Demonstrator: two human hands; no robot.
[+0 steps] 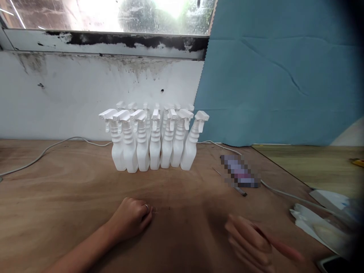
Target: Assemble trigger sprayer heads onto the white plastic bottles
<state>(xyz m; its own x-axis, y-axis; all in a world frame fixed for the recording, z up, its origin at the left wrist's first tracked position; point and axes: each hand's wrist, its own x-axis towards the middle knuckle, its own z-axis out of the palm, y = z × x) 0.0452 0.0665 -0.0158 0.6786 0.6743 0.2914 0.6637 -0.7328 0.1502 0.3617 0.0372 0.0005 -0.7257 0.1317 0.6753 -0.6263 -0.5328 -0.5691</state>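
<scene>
My left hand (132, 217) rests on the wooden table with its fingers curled closed and a ring on one finger. I see nothing in it. My right hand (250, 240) is over the table at the lower right, smeared by motion. Its fingers are loosely bent, one digit sticks out to the right, and no object shows in it. Beyond both hands, several white spray bottles (155, 149) stand upright in rows, with white trigger heads on top. Neither hand touches them; the back row is mostly hidden by the front one.
A blurred-out flat item (240, 172) lies right of the bottles, beside a thin stick-like tool (239, 189). A pale cable (48, 147) runs along the wall side. Clear plastic bags (318, 227) lie at the right. Blue cloth (273, 76) hangs behind.
</scene>
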